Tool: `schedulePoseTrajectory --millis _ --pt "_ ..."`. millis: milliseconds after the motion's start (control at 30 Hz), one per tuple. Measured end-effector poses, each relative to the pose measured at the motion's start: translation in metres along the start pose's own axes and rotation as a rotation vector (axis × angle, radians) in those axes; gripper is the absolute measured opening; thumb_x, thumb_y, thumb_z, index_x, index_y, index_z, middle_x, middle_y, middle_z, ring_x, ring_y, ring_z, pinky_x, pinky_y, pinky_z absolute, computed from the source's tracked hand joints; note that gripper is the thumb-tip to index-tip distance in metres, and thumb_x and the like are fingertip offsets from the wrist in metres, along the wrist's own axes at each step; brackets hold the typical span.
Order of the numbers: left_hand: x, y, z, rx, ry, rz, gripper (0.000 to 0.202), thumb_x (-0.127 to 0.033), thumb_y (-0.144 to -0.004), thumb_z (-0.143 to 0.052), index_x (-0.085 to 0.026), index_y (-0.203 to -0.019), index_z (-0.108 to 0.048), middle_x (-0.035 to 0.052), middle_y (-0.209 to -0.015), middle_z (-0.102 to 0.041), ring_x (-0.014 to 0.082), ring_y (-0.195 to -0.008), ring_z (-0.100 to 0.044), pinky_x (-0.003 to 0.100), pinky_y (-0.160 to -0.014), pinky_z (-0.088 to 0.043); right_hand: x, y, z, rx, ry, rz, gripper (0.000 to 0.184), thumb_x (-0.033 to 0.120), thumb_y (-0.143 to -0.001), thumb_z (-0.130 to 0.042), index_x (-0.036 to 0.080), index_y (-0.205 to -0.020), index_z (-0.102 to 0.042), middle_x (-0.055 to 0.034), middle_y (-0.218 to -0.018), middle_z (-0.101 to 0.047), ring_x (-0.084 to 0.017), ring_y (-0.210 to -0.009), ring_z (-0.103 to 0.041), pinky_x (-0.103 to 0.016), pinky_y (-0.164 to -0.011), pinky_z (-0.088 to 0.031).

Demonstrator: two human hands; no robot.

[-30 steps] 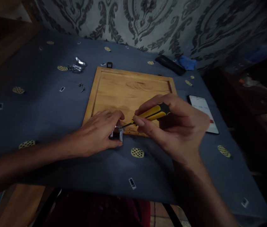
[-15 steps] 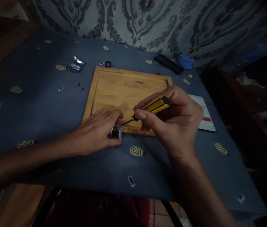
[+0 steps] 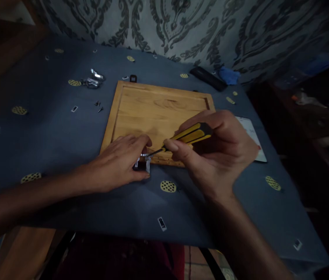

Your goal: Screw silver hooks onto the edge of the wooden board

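Observation:
My left hand point(image 3: 118, 163) is closed on a small metal bracket point(image 3: 142, 163), pinning it against the near edge of a wooden board point(image 3: 158, 112). My right hand point(image 3: 217, 155) grips a yellow and black screwdriver point(image 3: 189, 135). Its thin shaft points left and down, and the tip meets the top of the bracket beside my left fingertips. Both hands rest over a blue cloth point(image 3: 50, 132) with small printed patches that covers the table.
More shiny metal parts point(image 3: 93, 79) and loose screws point(image 3: 98, 106) lie on the cloth left of the board. A phone point(image 3: 253, 134) with a lit screen sits right of the board. A dark flat object point(image 3: 208, 78) and a blue rag point(image 3: 229, 75) lie by the patterned wall.
My right hand has turned on the screwdriver, wrist dropping and rolling, while the tip stays on the bracket. My left hand has held its place.

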State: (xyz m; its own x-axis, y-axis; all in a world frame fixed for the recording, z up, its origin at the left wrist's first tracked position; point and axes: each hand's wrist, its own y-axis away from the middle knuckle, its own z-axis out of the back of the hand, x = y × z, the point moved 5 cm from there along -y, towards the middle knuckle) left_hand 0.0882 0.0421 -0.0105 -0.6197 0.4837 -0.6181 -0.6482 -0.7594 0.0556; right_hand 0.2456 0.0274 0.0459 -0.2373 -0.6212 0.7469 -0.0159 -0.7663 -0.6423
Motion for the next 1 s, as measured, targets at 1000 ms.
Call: schedulePoseTrajectory --millis 1000 --pt "-0.0013 -0.0003 0.0018 -0.002 -0.024 0.002 0.044 -0.027 -0.079 -0.078 -0.022 -0.112 -0.05 0.005 -0.107 -0.064 0.0271 -0.104 -0.06 0.041 -0.089 -0.049 -0.0019 -0.0021 -0.0028 0.162 0.002 -0.101 0.019 0.038 -0.084 -0.082 0.025 -0.092 -0.07 0.0025 -0.087 -0.068 -0.01 -0.061 -0.06 -0.024 -0.049 -0.053"
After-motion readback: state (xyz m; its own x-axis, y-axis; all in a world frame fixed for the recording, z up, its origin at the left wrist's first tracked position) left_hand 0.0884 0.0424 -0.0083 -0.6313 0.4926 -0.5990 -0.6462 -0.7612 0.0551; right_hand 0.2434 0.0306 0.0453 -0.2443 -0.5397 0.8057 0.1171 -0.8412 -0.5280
